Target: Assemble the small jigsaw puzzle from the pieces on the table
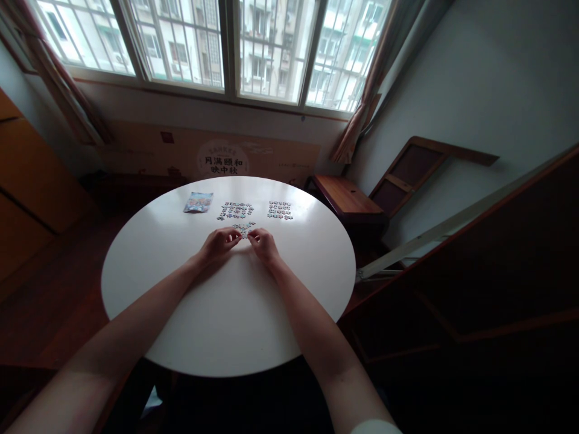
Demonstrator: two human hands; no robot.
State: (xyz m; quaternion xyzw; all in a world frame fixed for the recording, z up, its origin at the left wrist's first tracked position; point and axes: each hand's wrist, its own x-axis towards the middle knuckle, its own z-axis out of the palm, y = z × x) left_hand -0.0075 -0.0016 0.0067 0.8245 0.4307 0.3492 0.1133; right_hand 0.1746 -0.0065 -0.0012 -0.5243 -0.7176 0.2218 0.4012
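Observation:
Both my hands meet at a small cluster of jigsaw puzzle pieces (245, 228) on the white round table (217, 319). My left hand (219, 242) is closed in a pinch at the cluster's near left edge. From the right, my right hand (264, 243) pinches at the same edge, its fingertips close to the left ones. The pieces at the fingertips are tiny and partly hidden by the fingers. Just beyond lies a loose group of puzzle pieces (236, 210). Another group, spread in rough rows (280, 210), lies farther right.
A picture packet (199, 202) lies at the table's far left. Behind the table are a long printed board (266, 150) and barred windows. A wooden bench (346, 194) stands beyond the right edge, and a dark wooden panel (479, 259) leans along the right side.

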